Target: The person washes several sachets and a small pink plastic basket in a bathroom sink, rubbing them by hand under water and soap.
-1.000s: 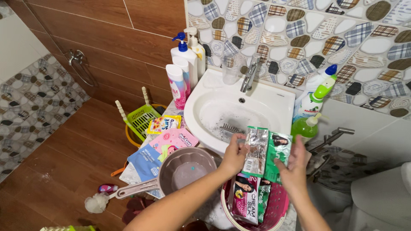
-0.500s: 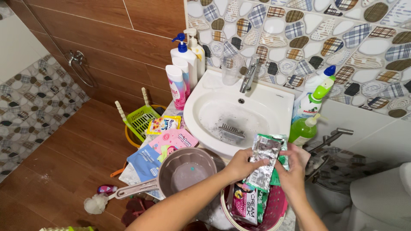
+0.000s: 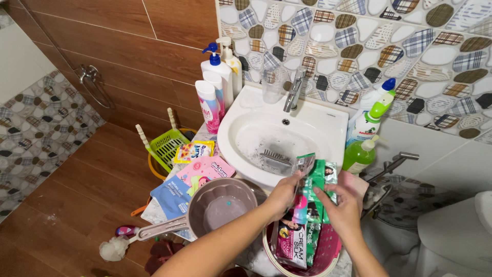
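Sachets formed the held item: a strip of thin green and silver foil-plastic sachets (image 3: 311,180) hung between both hands above the round pink plastic basket (image 3: 328,251), just in front of the white ceramic basin (image 3: 328,128). The left hand (image 3: 283,195) pinched the strip's upper left edge; its grip was closed on the foil. The right hand (image 3: 344,201) held the strip's right side with fingers spread along it, its grip likewise closed on the strip. A maroon and green sachet strip (image 3: 294,241) hung below, its lower end inside the basket.

Handling judgement: the strip appeared light, limp and slick, likely to fold or slide, and best held at the sealed edges or the joints between sachets rather than on the filled pockets.

A grey brush (image 3: 277,158) lay in the foamy basin. A green pump bottle (image 3: 359,155) and a white spray bottle with a green trigger (image 3: 371,120) stood at the basin's right rim. A mauve plastic dipper (image 3: 218,205) rested on the tabletop to the left, beside flat pink and blue packets (image 3: 192,179).

Compared with half a second earlier, the strip had turned: the silver back faced the camera less, the green printed side showed more, and the strip stood more upright.
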